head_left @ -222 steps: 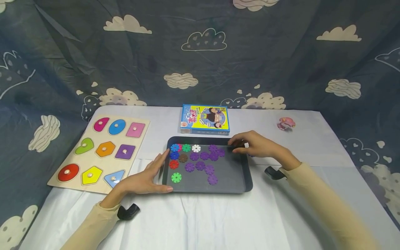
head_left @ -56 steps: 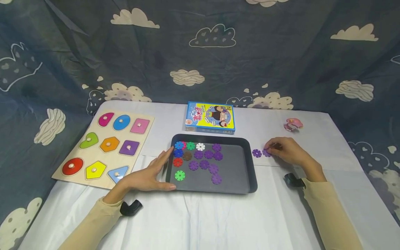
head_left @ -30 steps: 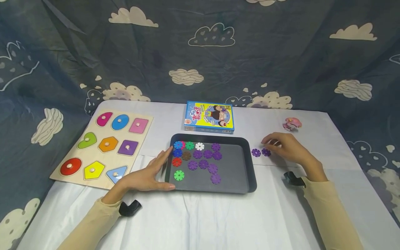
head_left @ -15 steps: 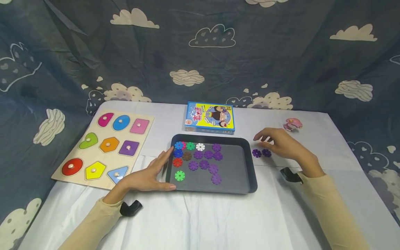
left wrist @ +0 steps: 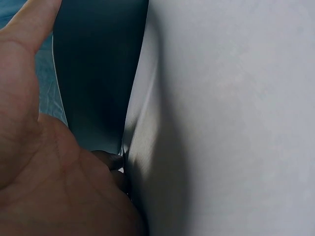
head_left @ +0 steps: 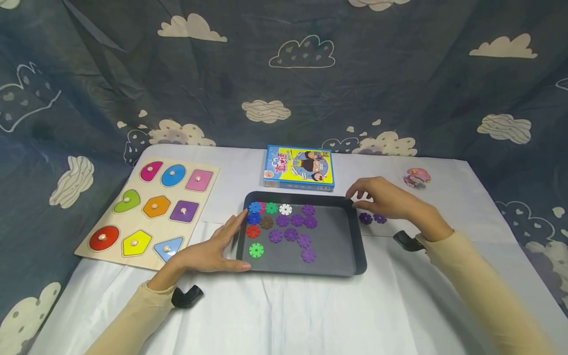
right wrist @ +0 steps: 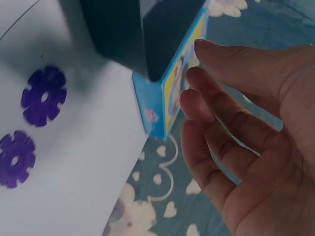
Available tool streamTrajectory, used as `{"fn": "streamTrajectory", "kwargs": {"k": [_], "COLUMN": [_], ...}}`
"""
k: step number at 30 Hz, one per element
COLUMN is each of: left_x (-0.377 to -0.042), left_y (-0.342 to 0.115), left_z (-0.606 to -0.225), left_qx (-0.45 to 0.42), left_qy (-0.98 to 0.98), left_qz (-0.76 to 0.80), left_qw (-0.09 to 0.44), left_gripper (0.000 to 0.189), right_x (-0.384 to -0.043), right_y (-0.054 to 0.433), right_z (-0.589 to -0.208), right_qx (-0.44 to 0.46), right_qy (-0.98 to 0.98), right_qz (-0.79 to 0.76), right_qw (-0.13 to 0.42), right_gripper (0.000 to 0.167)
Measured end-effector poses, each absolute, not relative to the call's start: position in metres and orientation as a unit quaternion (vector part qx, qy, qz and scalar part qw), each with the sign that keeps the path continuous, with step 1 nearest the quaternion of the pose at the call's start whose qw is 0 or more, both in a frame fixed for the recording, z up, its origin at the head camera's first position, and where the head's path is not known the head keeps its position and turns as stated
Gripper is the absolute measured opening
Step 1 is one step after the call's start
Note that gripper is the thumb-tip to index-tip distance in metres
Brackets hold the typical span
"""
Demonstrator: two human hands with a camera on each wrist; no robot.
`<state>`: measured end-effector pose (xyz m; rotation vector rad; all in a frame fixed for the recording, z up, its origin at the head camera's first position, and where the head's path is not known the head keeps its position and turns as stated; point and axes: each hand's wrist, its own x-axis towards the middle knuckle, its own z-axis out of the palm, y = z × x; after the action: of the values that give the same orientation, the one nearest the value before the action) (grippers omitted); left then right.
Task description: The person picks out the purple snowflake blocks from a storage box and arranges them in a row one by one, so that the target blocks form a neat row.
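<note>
A dark grey tray (head_left: 337, 236) holds several notched plastic discs. Among them are purple ones (head_left: 290, 234), a white disc (head_left: 285, 209), a red disc (head_left: 253, 231), a brown disc (head_left: 266, 222) and a bright green disc (head_left: 256, 250). My left hand (head_left: 208, 252) rests along the tray's left side, fingers extended, its thumb by the front left corner. My right hand (head_left: 383, 198) is at the tray's back right corner, fingers loosely bent and holding nothing; whether it touches the rim is unclear. Two purple discs (right wrist: 44, 96) lie side by side on the white cloth below it.
A wooden shape puzzle board (head_left: 148, 224) with knobbed pieces lies to the left. Behind the tray is a blue and yellow card box (head_left: 299, 168). A small pink figurine (head_left: 418, 176) stands at the back right, beyond my right hand.
One purple disc has gone from the tray to the cloth, beside another there. My right hand has let go of it and moved left to the tray's corner. My left hand has stayed put.
</note>
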<state>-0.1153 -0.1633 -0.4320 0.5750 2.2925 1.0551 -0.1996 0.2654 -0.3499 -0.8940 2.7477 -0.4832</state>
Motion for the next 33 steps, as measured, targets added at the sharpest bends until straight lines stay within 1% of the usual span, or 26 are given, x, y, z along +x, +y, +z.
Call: {"fn": "streamTrajectory", "kwargs": {"k": [8,14,23,27,33], "left_x": [-0.115,-0.115,-0.113,-0.114,-0.114], "left_y": [-0.162,-0.16,-0.162,-0.163,-0.162], "left_z": [-0.432,-0.431,-0.433,-0.432,-0.431], "left_qx": [0.211,0.212,0.209,0.211,0.211], "left_qy": [0.851,0.852,0.855,0.856,0.853], "left_qz": [0.393,0.393,0.387,0.385,0.389], "left_qw": [0.277,0.275,0.276,0.275,0.275], "left_gripper": [0.122,0.122,0.122,0.121,0.121], "right_x": [-0.207,-0.209,-0.21,-0.21,-0.212], "right_y": [0.234,0.216,0.193,0.186,0.177], "right_z": [-0.347,-0.354,-0.373,-0.377,-0.379], "right_qx": [-0.353,-0.38,-0.401,-0.402,-0.433], "right_qy": [0.906,0.892,0.884,0.885,0.874], "right_qz": [-0.162,-0.152,-0.113,-0.107,-0.106], "right_qw": [0.166,0.191,0.21,0.209,0.195], "right_gripper": [0.019,0.02,0.018,0.018,0.016]}}
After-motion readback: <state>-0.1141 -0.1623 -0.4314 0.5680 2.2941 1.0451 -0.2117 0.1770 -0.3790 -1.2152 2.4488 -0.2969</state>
